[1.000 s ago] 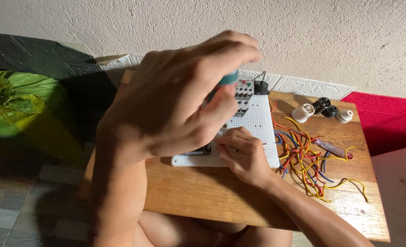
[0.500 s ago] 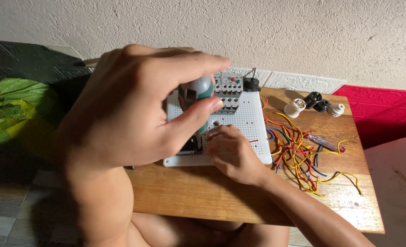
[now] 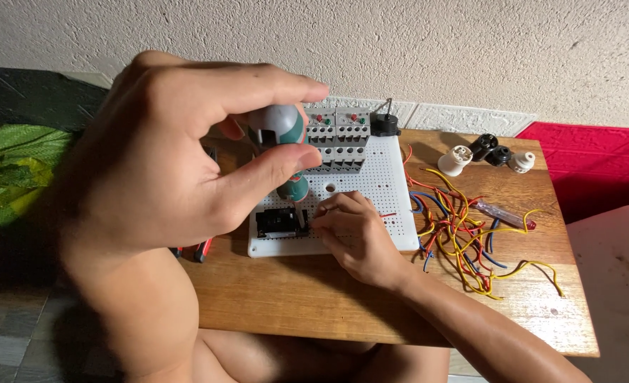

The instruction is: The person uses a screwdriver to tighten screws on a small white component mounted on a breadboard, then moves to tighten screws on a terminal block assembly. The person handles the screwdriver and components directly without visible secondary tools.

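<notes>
My left hand [image 3: 180,156] is raised close to the camera and grips the green and grey handle of a screwdriver [image 3: 282,138] that points down at a small black component [image 3: 280,221] on a white perforated board [image 3: 378,184]. My right hand [image 3: 353,234] rests on the board's front edge, fingertips touching the black component next to the screwdriver's tip. Grey contactor blocks [image 3: 337,138] with red and green buttons stand at the board's far edge.
The board lies on a small wooden table [image 3: 314,298] against a rough wall. A tangle of coloured wires [image 3: 463,227] and a tester screwdriver [image 3: 502,213] lie to the right. White and black lamp holders [image 3: 488,156] sit at the back right. Red-handled tools [image 3: 199,250] lie under my left hand.
My left hand has moved left and down with the screwdriver, uncovering more of the board. My right hand stays at the black component.
</notes>
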